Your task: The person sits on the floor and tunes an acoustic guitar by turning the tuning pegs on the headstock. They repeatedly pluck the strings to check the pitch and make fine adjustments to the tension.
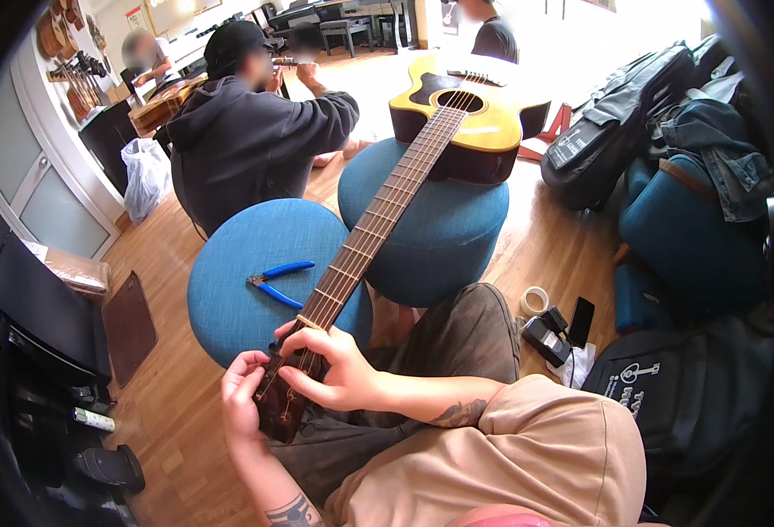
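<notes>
An acoustic guitar (404, 189) lies face up, its pale-topped body on a round blue stool (422, 241) and its neck slanting down towards me. Its dark headstock (283, 408) is between my hands. At the left edge of the headstock, my left hand (244, 400) has thumb and fingertips pinched together; what they pinch is too small to make out. My right hand (343, 373) curls its fingers over the strings at the nut, thumb along the headstock. Blue-handled cutting pliers (280, 279) lie spread on a second blue stool (229, 246), left of the neck.
A person in a dark hoodie (237, 132) sits ahead on the left. Tape roll (534, 301), black charger-like box (547, 340) and phone (582, 321) lie on the floor at right. Black gig bags (611, 132) and a blue seat (690, 237) stand right; black equipment (36, 299) stands left.
</notes>
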`<action>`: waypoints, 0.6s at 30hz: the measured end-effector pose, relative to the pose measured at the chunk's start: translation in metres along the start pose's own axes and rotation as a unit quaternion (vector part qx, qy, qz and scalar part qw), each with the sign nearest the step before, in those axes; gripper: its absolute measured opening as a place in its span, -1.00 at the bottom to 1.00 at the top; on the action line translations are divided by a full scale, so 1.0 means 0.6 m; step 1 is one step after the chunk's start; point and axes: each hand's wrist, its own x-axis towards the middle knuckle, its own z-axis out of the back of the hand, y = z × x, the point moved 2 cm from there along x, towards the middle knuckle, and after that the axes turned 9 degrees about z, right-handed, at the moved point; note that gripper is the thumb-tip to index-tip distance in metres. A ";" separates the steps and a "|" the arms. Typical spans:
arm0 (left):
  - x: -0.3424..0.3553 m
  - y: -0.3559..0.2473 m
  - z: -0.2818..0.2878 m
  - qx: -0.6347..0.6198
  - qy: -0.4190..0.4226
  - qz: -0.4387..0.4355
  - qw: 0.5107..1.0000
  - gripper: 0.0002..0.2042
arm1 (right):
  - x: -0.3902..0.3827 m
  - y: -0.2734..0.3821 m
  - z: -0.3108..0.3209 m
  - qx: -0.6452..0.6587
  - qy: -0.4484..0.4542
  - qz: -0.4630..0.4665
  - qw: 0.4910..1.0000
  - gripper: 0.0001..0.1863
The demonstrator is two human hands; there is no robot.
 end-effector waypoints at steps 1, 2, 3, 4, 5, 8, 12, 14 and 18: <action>-0.001 -0.003 -0.002 -0.003 0.003 0.004 1.000 -0.86 | -0.001 -0.001 0.001 -0.007 0.001 0.003 1.000 -0.75; 0.002 0.002 0.001 0.007 0.002 -0.004 1.000 -0.87 | -0.003 -0.001 0.002 -0.005 -0.002 0.005 1.000 -0.75; 0.005 0.004 0.004 0.003 0.011 -0.007 1.000 -0.87 | -0.005 -0.002 0.002 -0.003 -0.005 0.007 1.000 -0.75; 0.007 0.003 0.005 0.000 0.020 -0.010 1.000 -0.87 | -0.004 -0.002 0.002 -0.001 -0.008 0.008 1.000 -0.75; 0.004 0.005 0.006 -0.004 0.025 -0.006 1.000 -0.88 | -0.004 -0.002 0.001 0.001 -0.005 0.004 1.000 -0.76; 0.004 -0.003 0.001 0.000 0.018 -0.030 0.999 -0.89 | 0.001 0.000 0.003 0.006 0.002 -0.007 1.000 -0.76; -0.003 0.004 0.003 -0.019 -0.012 -0.028 0.999 -0.89 | -0.001 -0.004 0.002 0.000 0.000 0.002 1.000 -0.75; -0.004 0.005 0.011 0.027 -0.044 -0.030 0.998 -0.89 | 0.001 -0.004 0.001 -0.002 0.000 0.003 1.000 -0.75; -0.010 -0.002 -0.004 0.046 -0.060 -0.001 0.997 -0.87 | -0.001 -0.003 0.001 0.002 0.000 -0.005 1.000 -0.75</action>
